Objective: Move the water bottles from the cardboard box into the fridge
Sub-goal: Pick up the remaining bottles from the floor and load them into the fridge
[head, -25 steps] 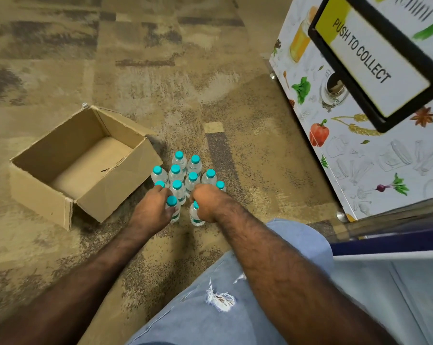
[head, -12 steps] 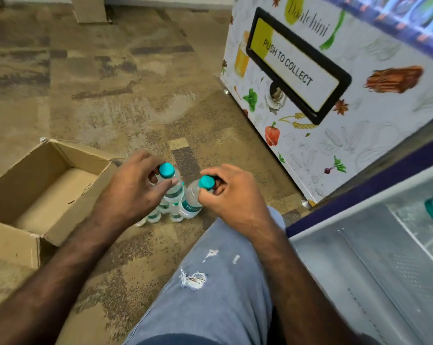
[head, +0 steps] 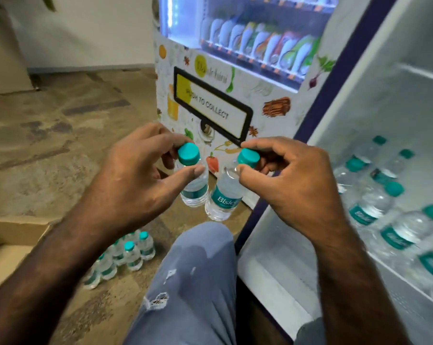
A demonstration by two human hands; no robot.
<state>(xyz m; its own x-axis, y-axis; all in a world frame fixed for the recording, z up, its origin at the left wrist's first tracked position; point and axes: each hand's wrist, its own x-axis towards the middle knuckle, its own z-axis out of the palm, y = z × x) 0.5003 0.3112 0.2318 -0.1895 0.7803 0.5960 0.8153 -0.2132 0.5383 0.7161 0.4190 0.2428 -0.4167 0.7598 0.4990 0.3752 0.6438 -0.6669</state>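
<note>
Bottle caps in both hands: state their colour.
Teal, on both the left-hand clear plastic bottle's cap and the right-hand one's cap; head view.

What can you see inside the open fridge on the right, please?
Inside the fridge, several water bottles with teal caps lie on a white shelf, already stocked. Above them is a bare shelf edge. The shelf runs out of frame on the right, so the full count is hidden.

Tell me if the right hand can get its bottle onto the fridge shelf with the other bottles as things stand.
Probably yes. The right hand grips its bottle by the neck just left of the open fridge, and nothing stands between it and the bottles on the shelf.
</note>
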